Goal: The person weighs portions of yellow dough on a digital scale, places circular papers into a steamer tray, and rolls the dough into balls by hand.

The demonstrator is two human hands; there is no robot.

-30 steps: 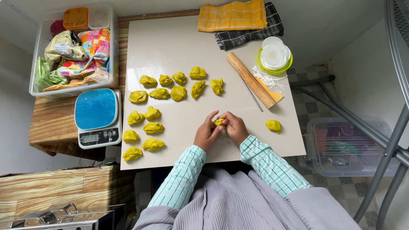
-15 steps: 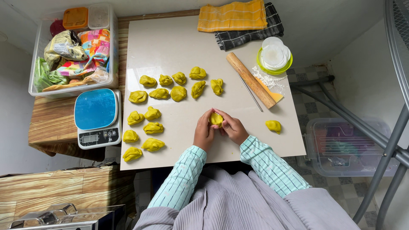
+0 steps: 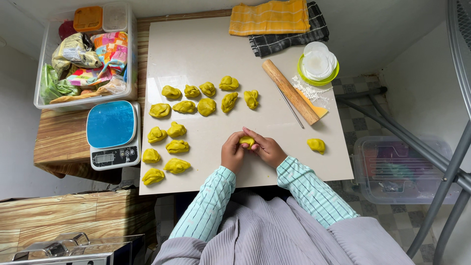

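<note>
Both hands meet over the near middle of the pale work board [image 3: 206,54]. My left hand [image 3: 232,153] and my right hand [image 3: 265,148] together pinch a small yellow dough piece [image 3: 247,141], which shows between the fingertips. Several more yellow dough lumps [image 3: 206,106] lie in loose rows to the left and beyond the hands. One single lump [image 3: 316,145] sits alone to the right of my right hand.
A wooden rolling pin [image 3: 290,91] and a thin metal skewer [image 3: 289,105] lie at the right. A green bowl with white lids [image 3: 318,64], folded cloths [image 3: 274,19], a blue kitchen scale [image 3: 112,131], and a clear bin of packets [image 3: 83,54] surround the board.
The hands have kept working the dough piece in place, fingers shifting slightly around it. Nothing else on the board has moved.
</note>
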